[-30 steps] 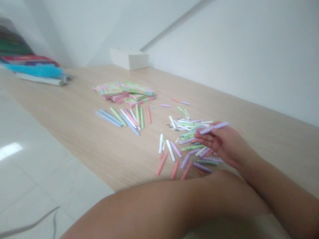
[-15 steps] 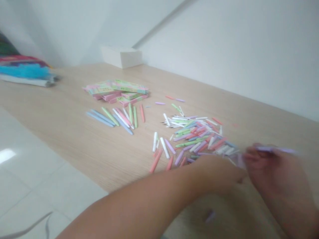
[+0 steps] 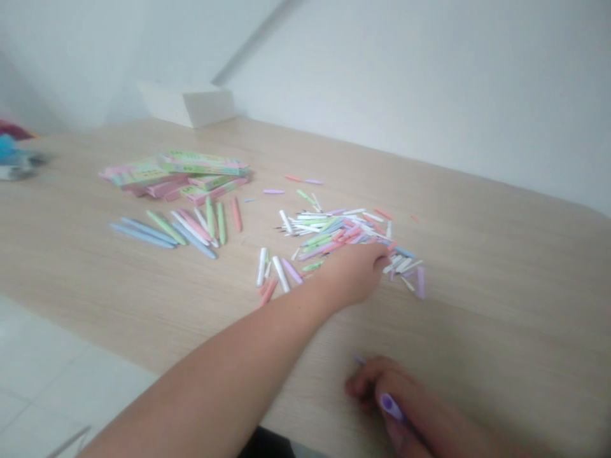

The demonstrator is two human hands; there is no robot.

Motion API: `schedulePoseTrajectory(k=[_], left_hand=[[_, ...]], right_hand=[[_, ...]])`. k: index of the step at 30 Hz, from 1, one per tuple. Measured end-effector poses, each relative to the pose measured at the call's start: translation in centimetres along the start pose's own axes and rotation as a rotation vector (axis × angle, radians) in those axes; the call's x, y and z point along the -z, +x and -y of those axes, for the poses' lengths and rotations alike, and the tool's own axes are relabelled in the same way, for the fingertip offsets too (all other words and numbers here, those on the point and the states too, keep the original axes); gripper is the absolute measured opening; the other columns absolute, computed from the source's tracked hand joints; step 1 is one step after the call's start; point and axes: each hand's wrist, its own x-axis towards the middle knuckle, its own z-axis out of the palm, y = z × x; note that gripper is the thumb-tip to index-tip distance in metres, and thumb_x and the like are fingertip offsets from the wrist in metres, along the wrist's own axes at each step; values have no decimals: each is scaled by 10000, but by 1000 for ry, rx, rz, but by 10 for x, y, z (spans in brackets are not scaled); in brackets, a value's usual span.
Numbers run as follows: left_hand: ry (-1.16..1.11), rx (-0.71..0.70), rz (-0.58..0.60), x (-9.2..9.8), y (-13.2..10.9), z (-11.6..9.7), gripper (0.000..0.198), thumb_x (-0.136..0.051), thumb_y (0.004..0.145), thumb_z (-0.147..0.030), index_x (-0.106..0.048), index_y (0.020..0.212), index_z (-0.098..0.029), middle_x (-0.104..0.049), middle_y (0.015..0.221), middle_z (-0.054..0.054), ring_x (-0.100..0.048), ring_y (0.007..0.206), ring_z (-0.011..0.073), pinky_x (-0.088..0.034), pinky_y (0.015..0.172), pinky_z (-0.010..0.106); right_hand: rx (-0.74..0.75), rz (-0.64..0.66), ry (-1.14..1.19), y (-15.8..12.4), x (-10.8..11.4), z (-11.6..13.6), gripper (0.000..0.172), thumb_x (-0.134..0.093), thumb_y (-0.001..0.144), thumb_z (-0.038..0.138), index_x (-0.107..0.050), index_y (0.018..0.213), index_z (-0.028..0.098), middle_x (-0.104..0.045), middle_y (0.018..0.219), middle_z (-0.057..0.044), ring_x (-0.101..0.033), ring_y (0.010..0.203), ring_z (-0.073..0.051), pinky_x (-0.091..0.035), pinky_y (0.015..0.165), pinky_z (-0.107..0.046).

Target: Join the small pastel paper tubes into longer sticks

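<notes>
Running along a pale wall (image 3: 429,76), the wooden table (image 3: 501,254) carries a white box (image 3: 210,108) at its far edge and, nearer, a jumbled stack of pink and green cartons (image 3: 176,175). Right of those, from the person's side, I see the pile of loose pen parts (image 3: 334,226) in white, green, purple, blue and coral; a loose row of pens (image 3: 166,228) lies just in front of the cartons. The person's left hand (image 3: 358,270) reaches down over the pile's near right side, its fingertips hidden, so I can't tell whether they're pinching anything. Closer in, the right hand (image 3: 415,397) has its fingers curled tight around a purple barrel (image 3: 391,407), its round end poking out toward the person.
</notes>
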Motion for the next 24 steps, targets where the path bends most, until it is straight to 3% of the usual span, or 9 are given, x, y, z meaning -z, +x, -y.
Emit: schedulePoseTrajectory(k=[3,6,9,12,14,17,21,24], left_hand=[[-140,24,-93,3,3,3,292,-442,1000,-342,-658,856,-208,-722,854,28,-638,810,180,-461,732,289],[-373,56,-149,4,6,6,269,-474,992,-330,-657,853,-189,-721,862,25,-645,820,155,-488,758,268],[-672,127,-119,3,9,5,253,-529,982,-369,-675,937,-167,-736,945,50,-673,855,149,-520,760,256],[-895,185,-62,2,8,0,262,-582,966,-389,-674,981,-144,-741,967,71,-687,877,152,-537,774,258],[-961,165,-13,0,6,-3,287,-599,962,-402,-684,968,-129,-742,964,79,-686,887,149,-534,806,261],[-992,139,69,-5,2,-6,337,-618,952,-443,-711,960,-120,-745,968,86,-677,858,133,-521,803,248],[-1076,220,145,-15,-3,-8,415,-642,915,-539,-691,1015,-139,-741,994,89,-653,713,111,-505,648,226],[-1186,227,120,-18,-4,-8,430,-671,892,-556,-665,1007,-142,-736,995,89,-662,735,114,-523,680,239]], right_hand=[[46,-35,-83,30,19,0,276,-473,999,211,-581,1232,310,-671,1097,-45,-634,1010,-212,-541,923,-371],[126,-206,-129,60,33,-13,251,-487,1009,249,-611,1221,301,-678,1112,-52,-627,1043,-240,-520,967,-420],[163,-380,-82,78,41,-33,202,-510,1022,341,-663,1144,293,-691,1107,-55,-624,1055,-261,-493,998,-458],[112,-503,80,79,47,-49,228,-512,1026,426,-674,1041,266,-703,1019,-55,-645,985,-251,-523,923,-431],[74,-512,217,76,48,-56,273,-504,1024,476,-645,952,254,-690,891,-42,-651,830,-222,-546,777,-379],[57,-497,299,73,49,-58,329,-489,1022,519,-580,853,252,-625,714,-4,-578,618,-175,-482,580,-312],[72,-497,228,75,47,-54,347,-473,1029,524,-563,834,251,-599,660,8,-543,581,-165,-431,547,-305],[77,-495,215,76,48,-52,359,-459,1036,522,-557,830,245,-602,660,11,-546,587,-162,-429,559,-306]])
